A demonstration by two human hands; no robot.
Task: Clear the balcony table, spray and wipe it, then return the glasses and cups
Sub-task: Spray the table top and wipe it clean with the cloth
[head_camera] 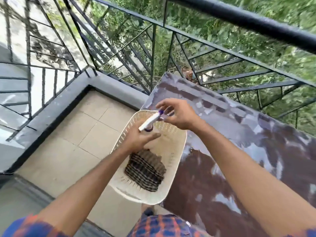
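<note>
Spray step, in preparation: spray bottle (150, 119) above basket (177, 168), left of counter (239, 151); left hand (138, 139) grips its body, right hand (179, 113) pinches the nozzle; next move likely needs aiming at the counter.

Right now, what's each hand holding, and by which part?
Both hold the spray bottle: the left hand grips its body just below the white trigger head, and the right hand pinches the purple nozzle tip.
</note>
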